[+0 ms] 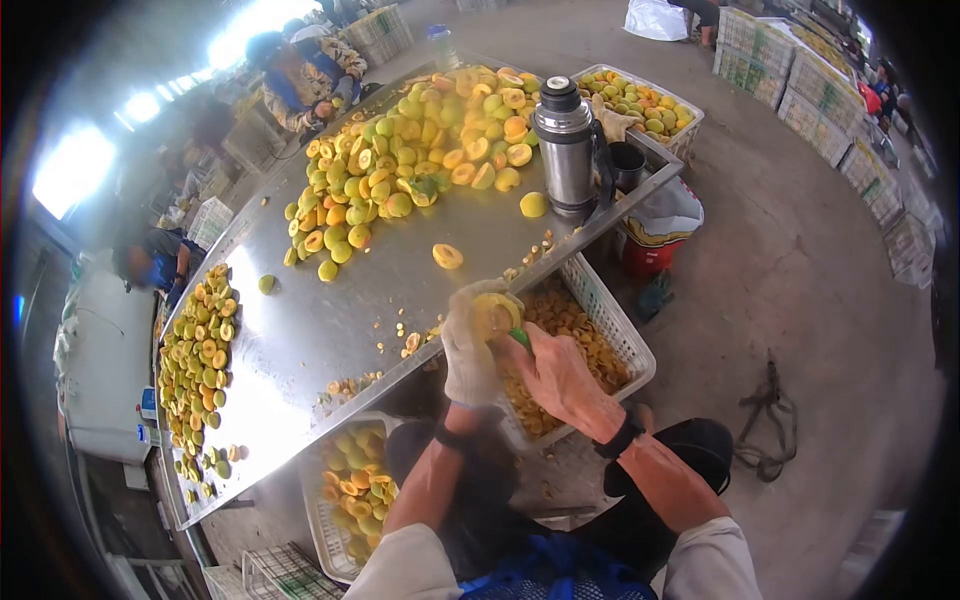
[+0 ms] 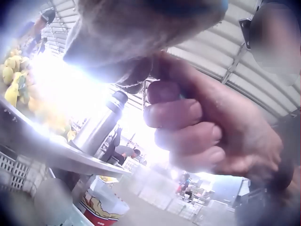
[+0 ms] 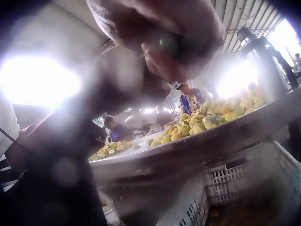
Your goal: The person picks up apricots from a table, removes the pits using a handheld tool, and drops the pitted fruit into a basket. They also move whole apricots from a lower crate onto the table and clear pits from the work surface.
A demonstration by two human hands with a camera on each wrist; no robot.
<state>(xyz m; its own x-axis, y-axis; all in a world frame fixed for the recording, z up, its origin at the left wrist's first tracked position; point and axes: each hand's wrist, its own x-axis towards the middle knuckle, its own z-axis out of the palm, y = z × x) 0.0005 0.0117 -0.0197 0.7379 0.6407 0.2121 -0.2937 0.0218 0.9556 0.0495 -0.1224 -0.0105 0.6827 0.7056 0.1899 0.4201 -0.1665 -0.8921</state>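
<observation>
My left hand [image 1: 468,350], in a pale knit glove, grips a yellow-green stone fruit half [image 1: 496,312] with its cut face showing. My bare right hand [image 1: 562,375] holds a small tool by its green handle [image 1: 520,339], right at the fruit; the tool's working end is hidden. In the left wrist view the right hand's fingers [image 2: 183,127] are curled around the handle. Below both hands stands a white plastic crate [image 1: 640,362] filled with brownish-orange pits or scraps. The steel table's edge [image 1: 385,388] runs just beyond the left hand.
A large pile of halved fruit [image 1: 400,150] lies on the table, with a smaller pile [image 1: 198,350] at left. A steel thermos [image 1: 568,150] stands near the right edge. Crates of fruit [image 1: 312,500] sit beside my knees and behind the thermos. Another person [image 1: 300,85] sits across.
</observation>
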